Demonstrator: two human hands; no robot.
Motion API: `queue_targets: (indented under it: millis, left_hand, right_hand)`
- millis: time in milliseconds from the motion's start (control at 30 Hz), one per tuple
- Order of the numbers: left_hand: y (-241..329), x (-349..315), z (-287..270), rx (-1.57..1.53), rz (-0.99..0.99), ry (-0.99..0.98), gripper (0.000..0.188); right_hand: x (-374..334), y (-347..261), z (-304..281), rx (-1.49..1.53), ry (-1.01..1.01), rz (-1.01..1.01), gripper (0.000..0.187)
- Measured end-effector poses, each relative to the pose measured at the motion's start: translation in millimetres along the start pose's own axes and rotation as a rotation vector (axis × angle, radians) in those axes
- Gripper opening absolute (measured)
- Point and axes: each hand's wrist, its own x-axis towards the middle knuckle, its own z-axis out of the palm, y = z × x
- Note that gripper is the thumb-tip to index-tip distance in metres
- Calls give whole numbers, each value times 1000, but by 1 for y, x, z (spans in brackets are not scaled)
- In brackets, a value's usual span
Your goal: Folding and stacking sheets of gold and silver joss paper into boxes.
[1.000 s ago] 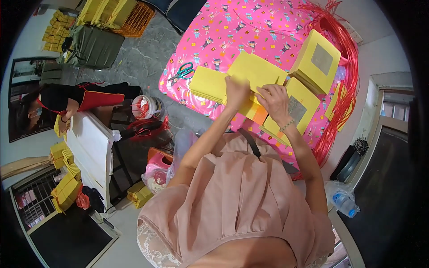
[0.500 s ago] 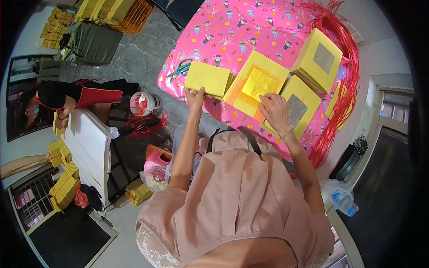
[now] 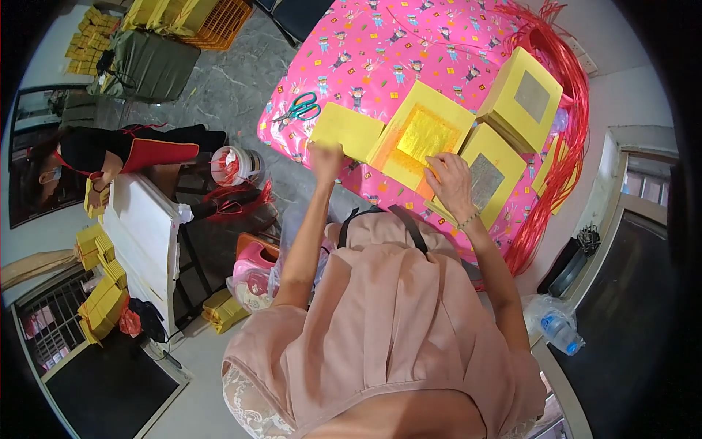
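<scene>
My left hand (image 3: 326,160), smeared by motion, is at the near left edge of a plain yellow paper stack (image 3: 349,130); its fingers cannot be made out. To the right, touching that stack, lies a pile of yellow paper with a shiny gold foil square (image 3: 426,134) and an orange border. At the near right edge of this gold-foil paper my right hand (image 3: 450,184) has its fingers bent, their tips pinching at the sheet. Under my right wrist is yellow paper with a grey square (image 3: 485,179). A taller stack (image 3: 523,99) with a grey square stands beyond it.
A pink patterned cloth (image 3: 365,44) covers the table. Green-handled scissors (image 3: 303,107) lie at its left, red strands (image 3: 578,139) hang along its right. At left, a person in a red apron (image 3: 161,155) works at a white table (image 3: 142,227) near a bucket (image 3: 238,168).
My left hand has moved slightly right and nearer to me, and its fingers are now blurred. The plain yellow stack beside it has shifted a little right. My right hand stays in place.
</scene>
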Motion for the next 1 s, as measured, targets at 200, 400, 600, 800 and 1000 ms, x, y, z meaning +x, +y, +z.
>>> queue_targets:
  millis: [200, 400, 600, 800, 1000]
  left_hand:
    - [20, -9, 6, 331, 1, 76, 76]
    - [40, -32, 15, 789, 393, 258, 89]
    - [16, -13, 11, 986, 656, -73, 64]
    - [9, -20, 23, 1072, 600, -88, 80]
    - [13, -17, 20, 1090, 574, -100, 84]
  right_hand:
    - [-2, -3, -5, -19, -46, 10, 30]
    - [-13, -24, -16, 11, -180, 103, 50]
    - [-26, -27, -8, -7, -193, 76, 54]
    - [-35, -18, -3, 74, -107, 66, 38]
    - [-35, -26, -4, 175, -33, 130, 20]
